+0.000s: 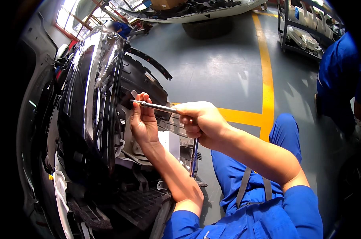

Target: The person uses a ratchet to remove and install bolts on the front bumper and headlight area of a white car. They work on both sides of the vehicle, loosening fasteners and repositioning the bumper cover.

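My right hand (202, 122) is closed around a metal ratchet wrench (193, 157), whose long extension bar (156, 106) reaches left toward the side of a car headlight (95, 99). The wrench handle hangs down below my fist. My left hand (142, 121) is at the far tip of the bar, fingers pinching it against the black plastic behind the headlight. The headlight has a glossy dark lens and sits in the front of a car with its bumper off.
A black wheel-arch liner (148, 77) and tyre lie behind the headlight. A white bumper (188, 16) lies across the grey floor at the top, crossed by yellow lines (266, 79). Another person in blue (338, 79) stands right, near a parts rack (304, 28).
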A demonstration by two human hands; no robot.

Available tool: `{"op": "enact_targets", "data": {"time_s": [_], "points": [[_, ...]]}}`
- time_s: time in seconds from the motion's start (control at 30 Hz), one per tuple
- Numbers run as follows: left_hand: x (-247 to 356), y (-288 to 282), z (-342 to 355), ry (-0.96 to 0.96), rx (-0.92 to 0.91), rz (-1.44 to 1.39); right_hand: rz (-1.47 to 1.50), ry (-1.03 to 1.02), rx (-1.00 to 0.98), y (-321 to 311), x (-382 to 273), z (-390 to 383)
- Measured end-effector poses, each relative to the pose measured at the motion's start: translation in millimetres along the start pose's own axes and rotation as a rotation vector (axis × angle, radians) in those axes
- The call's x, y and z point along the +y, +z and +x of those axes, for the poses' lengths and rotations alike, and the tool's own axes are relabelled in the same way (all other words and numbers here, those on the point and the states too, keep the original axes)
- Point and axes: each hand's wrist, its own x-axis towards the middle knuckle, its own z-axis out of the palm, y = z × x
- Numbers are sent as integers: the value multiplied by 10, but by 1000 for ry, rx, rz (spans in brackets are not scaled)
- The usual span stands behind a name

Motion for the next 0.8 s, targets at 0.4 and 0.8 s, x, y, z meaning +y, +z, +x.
{"op": "enact_targets", "data": {"time_s": [0.4,0.8], "points": [[-15,41,-27,38,10,66,-1128,-653,-97,-79,-84,58],[-38,50,-43,44,-30,63,-2046,-1839,-353,-336,-243,289]]}}
